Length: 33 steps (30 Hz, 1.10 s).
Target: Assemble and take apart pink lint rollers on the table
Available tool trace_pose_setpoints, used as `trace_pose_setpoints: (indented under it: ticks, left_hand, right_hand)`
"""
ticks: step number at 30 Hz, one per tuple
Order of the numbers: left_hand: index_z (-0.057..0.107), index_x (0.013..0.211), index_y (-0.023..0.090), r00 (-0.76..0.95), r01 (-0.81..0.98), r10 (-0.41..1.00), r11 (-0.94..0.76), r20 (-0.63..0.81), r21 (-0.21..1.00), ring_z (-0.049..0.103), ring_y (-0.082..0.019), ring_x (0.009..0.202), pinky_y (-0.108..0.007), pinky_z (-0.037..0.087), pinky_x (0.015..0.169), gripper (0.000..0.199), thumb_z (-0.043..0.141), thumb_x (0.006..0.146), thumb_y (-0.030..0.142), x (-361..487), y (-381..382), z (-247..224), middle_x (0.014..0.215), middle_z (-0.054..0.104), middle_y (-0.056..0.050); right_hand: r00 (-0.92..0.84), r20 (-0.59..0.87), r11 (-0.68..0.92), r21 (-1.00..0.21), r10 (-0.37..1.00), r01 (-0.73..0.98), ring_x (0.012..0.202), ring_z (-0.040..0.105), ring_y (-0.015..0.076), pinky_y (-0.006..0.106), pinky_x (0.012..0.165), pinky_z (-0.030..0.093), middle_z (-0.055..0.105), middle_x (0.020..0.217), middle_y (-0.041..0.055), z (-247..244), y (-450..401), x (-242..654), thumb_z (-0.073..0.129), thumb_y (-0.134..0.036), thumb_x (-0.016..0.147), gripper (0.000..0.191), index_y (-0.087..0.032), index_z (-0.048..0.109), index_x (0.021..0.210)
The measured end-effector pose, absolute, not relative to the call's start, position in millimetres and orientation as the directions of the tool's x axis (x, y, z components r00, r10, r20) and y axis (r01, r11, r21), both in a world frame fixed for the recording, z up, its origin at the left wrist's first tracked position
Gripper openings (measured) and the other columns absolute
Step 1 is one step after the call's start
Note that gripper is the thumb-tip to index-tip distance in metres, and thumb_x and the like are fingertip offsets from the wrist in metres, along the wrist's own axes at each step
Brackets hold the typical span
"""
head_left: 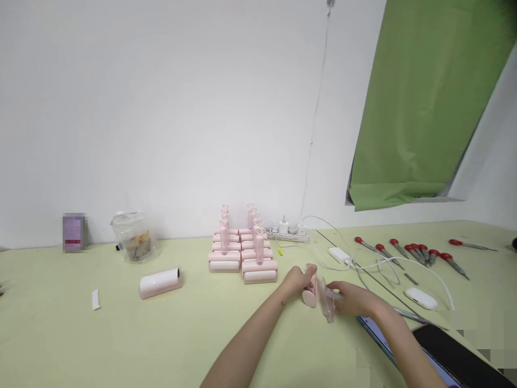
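My left hand (298,280) is closed on a pink lint roller (310,295) at the right of centre, its round end facing me. Right beside it, my right hand (343,297) grips a translucent pink plastic piece (327,308), which looks like a cover, tilted and a little blurred. Whether the two pieces touch is unclear. To the left, two rows of pink lint rollers (259,265) lie with their handles standing upright. A white roll in clear wrap (160,283) rests farther left on the pale green table (194,334).
A power strip (288,236) and white cables (393,265) run behind my hands. Several red-handled tools (418,253), a white oval case (420,298) and a phone (379,337) lie at the right. A plastic bag (136,237) stands at the back left.
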<state>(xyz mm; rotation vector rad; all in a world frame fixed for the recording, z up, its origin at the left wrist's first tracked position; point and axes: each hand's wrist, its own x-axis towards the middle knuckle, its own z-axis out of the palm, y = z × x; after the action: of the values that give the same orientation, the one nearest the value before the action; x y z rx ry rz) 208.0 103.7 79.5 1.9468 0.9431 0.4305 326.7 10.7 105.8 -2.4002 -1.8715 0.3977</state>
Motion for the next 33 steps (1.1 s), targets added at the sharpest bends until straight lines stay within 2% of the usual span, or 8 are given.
trace_pose_setpoints:
  ticks: [3, 9, 13, 18, 23, 27, 30, 33]
  left_hand:
    - [0.059, 0.086, 0.011, 0.578, 0.507, 0.811, -0.439, 0.085, 0.742, 0.058, -0.020, 0.080, -0.036, 0.044, 0.075, 0.039, 0.035, 0.086, 0.042, 172.7, 99.6, 82.1, 0.080, 0.061, -0.006]
    - [0.039, 0.121, 0.019, 0.465, 0.603, 0.768, -0.639, 0.440, 0.478, 0.020, -0.028, 0.125, -0.047, 0.011, 0.102, 0.044, 0.047, 0.079, 0.023, 83.5, 100.1, 73.9, 0.132, 0.033, -0.012]
    - [0.035, 0.122, 0.015, 0.447, 0.642, 0.746, -0.652, 0.493, 0.404, 0.020, -0.028, 0.125, -0.045, 0.015, 0.102, 0.052, 0.053, 0.074, 0.019, 66.9, 110.8, 54.1, 0.134, 0.030, -0.014]
    - [0.033, 0.121, 0.007, 0.364, 0.679, 0.796, -0.583, 0.484, 0.447, 0.035, -0.031, 0.113, -0.046, 0.028, 0.094, 0.053, 0.052, 0.075, 0.025, 71.9, 120.1, 46.8, 0.123, 0.039, -0.019]
    - [0.052, 0.102, 0.018, 0.392, 0.636, 0.818, -0.572, 0.422, 0.518, 0.043, -0.028, 0.101, -0.041, 0.037, 0.086, 0.041, 0.062, 0.064, 0.027, 55.4, 101.6, 56.4, 0.103, 0.050, -0.008]
    - [0.051, 0.100, 0.022, 0.447, 0.561, 0.832, -0.546, 0.328, 0.622, 0.053, -0.019, 0.087, -0.030, 0.045, 0.076, 0.037, 0.061, 0.065, 0.027, 20.0, 66.2, 55.3, 0.096, 0.051, -0.003]
    - [0.046, 0.102, 0.022, 0.420, 0.462, 0.871, -0.447, 0.256, 0.766, 0.055, -0.016, 0.081, -0.026, 0.046, 0.069, 0.045, 0.065, 0.062, 0.025, -5.1, 35.4, 51.5, 0.092, 0.053, -0.001]
    - [0.050, 0.089, 0.021, 0.408, 0.430, 0.858, -0.483, 0.313, 0.763, 0.054, -0.017, 0.080, -0.027, 0.045, 0.071, 0.030, 0.064, 0.063, 0.024, -15.3, 11.0, 49.2, 0.087, 0.051, -0.001]
  right_hand:
    - [0.262, -0.126, -0.285, -0.228, 0.957, 0.931, 0.079, 0.064, 0.0242, 0.026, 0.054, 0.043, 0.067, 0.095, 0.0095, 110.4, 6.2, 326.1, 0.048, -0.015, 0.066, 0.043, -0.018, 0.058, 0.108]
    - [0.169, 0.036, -0.154, -0.264, 0.985, 0.952, 0.074, 0.062, 0.0205, 0.028, 0.057, 0.042, 0.060, 0.104, 0.0044, 123.6, 1.0, 301.4, 0.037, -0.031, 0.080, 0.030, -0.026, 0.056, 0.102]
    - [0.059, 0.190, -0.009, -0.251, 0.980, 0.968, 0.076, 0.059, 0.0194, 0.028, 0.058, 0.039, 0.056, 0.102, 0.0031, 127.1, 4.8, 279.1, 0.028, -0.033, 0.085, 0.029, -0.025, 0.053, 0.096]
    - [-0.010, 0.293, 0.092, -0.266, 0.956, 0.960, 0.065, 0.056, 0.0172, 0.028, 0.054, 0.039, 0.057, 0.088, 0.0018, 120.9, 11.0, 262.0, 0.031, -0.036, 0.085, 0.026, -0.024, 0.054, 0.083]
    - [0.102, 0.497, 0.303, -0.666, 0.862, 0.681, 0.057, 0.053, 0.0132, 0.026, 0.053, 0.043, 0.052, 0.079, 0.0025, 118.5, 4.2, 245.8, 0.027, -0.045, 0.087, 0.037, -0.022, 0.056, 0.088]
    - [0.196, 0.429, 0.321, -0.850, 0.882, 0.417, 0.038, 0.039, 0.0095, 0.023, 0.036, 0.033, 0.042, 0.057, -0.0023, 120.0, -7.4, 229.7, 0.024, -0.048, 0.087, 0.046, -0.020, 0.061, 0.084]
    - [0.112, 0.450, 0.395, -0.859, 0.886, 0.327, 0.042, 0.047, 0.0107, 0.024, 0.044, 0.039, 0.046, 0.054, -0.0028, 118.7, -14.8, 219.1, 0.040, -0.043, 0.085, 0.030, -0.021, 0.060, 0.076]
    - [-0.069, 0.558, 0.560, -0.806, 0.827, 0.191, 0.052, 0.055, 0.0118, 0.027, 0.054, 0.044, 0.050, 0.072, -0.0007, 113.6, -20.2, 212.0, 0.049, -0.031, 0.083, 0.012, -0.024, 0.058, 0.082]
